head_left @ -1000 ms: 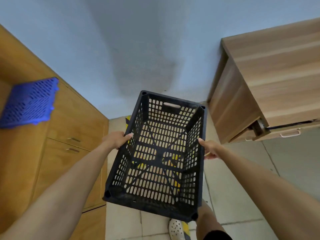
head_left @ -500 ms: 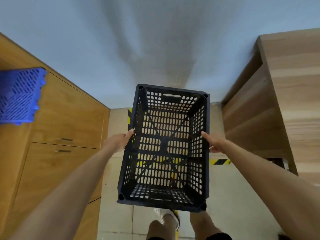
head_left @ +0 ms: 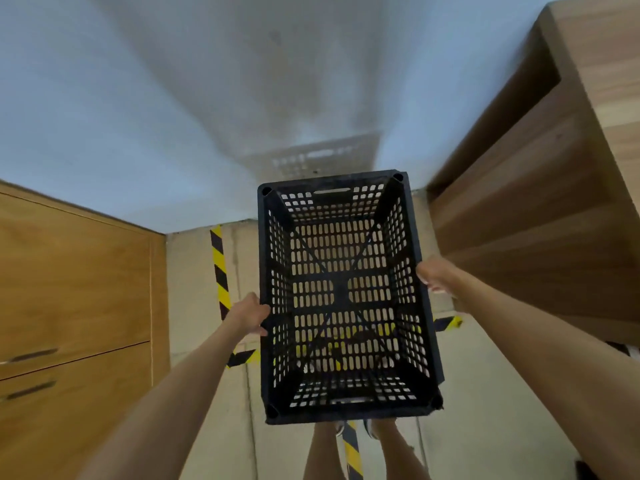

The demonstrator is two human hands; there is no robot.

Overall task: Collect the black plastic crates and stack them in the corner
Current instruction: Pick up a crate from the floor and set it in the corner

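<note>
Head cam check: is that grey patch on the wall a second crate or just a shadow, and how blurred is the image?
Head view: the grey patch is the held black crate's shadow on the wall, holes included; the crate itself looks fairly sharp; the wooden cabinets at the edges are smeared and bowed by the wide lens.

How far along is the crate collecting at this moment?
Done: nothing stacked shows; the floor by the wall, inside the yellow-black tape, holds no crates. In hand: one empty black crate, gripped on its long sides by the left hand and right hand, carried above the floor. Left: setting it down in the corner; no other crates are in view.
</note>
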